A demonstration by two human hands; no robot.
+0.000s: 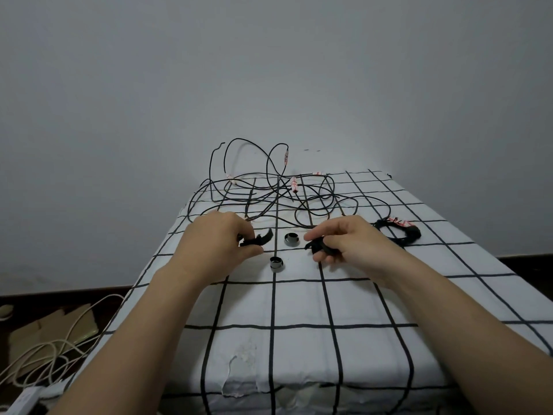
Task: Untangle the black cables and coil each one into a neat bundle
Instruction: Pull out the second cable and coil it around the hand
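A tangle of black cables (278, 193) with red-and-white tags lies at the far end of the checked table (299, 310), some loops standing up against the wall. One coiled black bundle (398, 233) rests at the right. My left hand (221, 244) pinches a black strap (260, 238) whose free end curls up. My right hand (350, 241) holds another black strap (321, 247) between fingers and thumb. Two rolled straps sit between my hands: one (291, 239) farther, one (276, 262) nearer.
The table's white cover with black grid lines is torn along the near edge (239, 366). On the floor at the left lie cardboard (51, 330) and pale cords (45, 354). A grey wall stands right behind the table.
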